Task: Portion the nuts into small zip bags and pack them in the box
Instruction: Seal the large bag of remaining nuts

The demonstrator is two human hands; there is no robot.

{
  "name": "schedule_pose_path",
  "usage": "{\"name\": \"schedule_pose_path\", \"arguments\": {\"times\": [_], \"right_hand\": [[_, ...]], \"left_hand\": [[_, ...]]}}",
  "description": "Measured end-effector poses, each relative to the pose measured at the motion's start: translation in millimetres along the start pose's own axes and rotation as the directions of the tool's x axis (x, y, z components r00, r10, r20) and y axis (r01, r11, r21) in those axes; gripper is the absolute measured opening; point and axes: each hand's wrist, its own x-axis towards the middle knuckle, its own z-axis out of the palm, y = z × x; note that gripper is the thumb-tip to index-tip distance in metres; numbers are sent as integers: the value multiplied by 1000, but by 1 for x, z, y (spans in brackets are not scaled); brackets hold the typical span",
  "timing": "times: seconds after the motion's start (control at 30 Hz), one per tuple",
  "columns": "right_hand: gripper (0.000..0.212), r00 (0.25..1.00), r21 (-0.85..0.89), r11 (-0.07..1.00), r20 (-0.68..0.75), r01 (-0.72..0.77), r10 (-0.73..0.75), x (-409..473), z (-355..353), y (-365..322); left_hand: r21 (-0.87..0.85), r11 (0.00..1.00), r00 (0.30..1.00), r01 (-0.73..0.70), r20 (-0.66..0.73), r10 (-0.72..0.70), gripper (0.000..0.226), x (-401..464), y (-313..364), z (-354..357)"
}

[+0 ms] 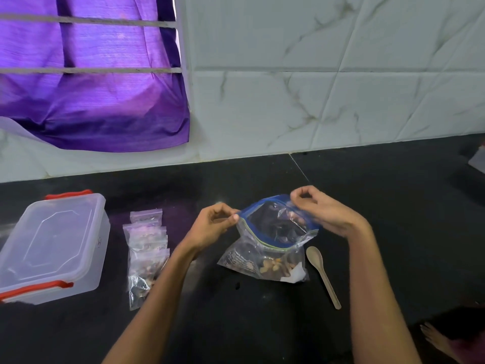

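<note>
One box (52, 245), lid on, red clips, far left on the desk (380, 206). Several small bags (147, 248), stacked beside it, some holding nuts. Left hand (212, 224) and right hand (320, 208) each pinch the big bag's (273, 232) blue zip rim, mouth open; nuts (273, 265) at its bottom. Spoon (322, 274) lies right. Step: likely opening to scoop; next needs the spoon and a small bag.

Dim scene, violet daylight glowing through the curtain (91, 74), soft blur, wide-angle bending at edges.
</note>
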Motion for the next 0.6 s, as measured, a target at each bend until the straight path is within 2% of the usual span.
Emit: {"name": "schedule_pose_path", "arguments": {"times": [0.1, 0.17, 0.2, 0.27, 0.37, 0.43, 0.53, 0.6], "right_hand": [[68, 985, -69, 994, 156, 87, -75, -18, -13, 22], [67, 978, -98, 985, 171, 141, -123, -24, -9, 29], [61, 979, -86, 982, 132, 168, -156, -25, -4, 31], [39, 973, -27, 974, -47, 225, -226, -24, 8, 31], [18, 916, -26, 954, -276, 298, -293, -21, 16, 34], [13, 904, -24, 953, -311, 302, -294, -19, 12, 36], [10, 898, -205, 944, -311, 257, -312, -16, 5, 34], [8, 870, -324, 903, -308, 284, -384, -15, 10, 24]], "left_hand": [[-57, 998, 999, -28, -40, 26, 17, 3, -6, -1], [-57, 996, 995, -70, -70, 66, 17, 3, -6, 2], [-24, 995, 991, -99, -89, 97, 17, 3, -5, 4], [31, 987, 977, -159, -138, 162, 18, 0, 1, 7], [68, 974, 950, -215, -216, 225, 19, -3, 10, 9], [116, 956, 928, -269, -233, 289, 18, -5, 15, 9], [138, 937, 914, -321, -213, 344, 16, -6, 18, 10], [170, 926, 900, -338, -227, 371, 15, -6, 16, 10]]}}
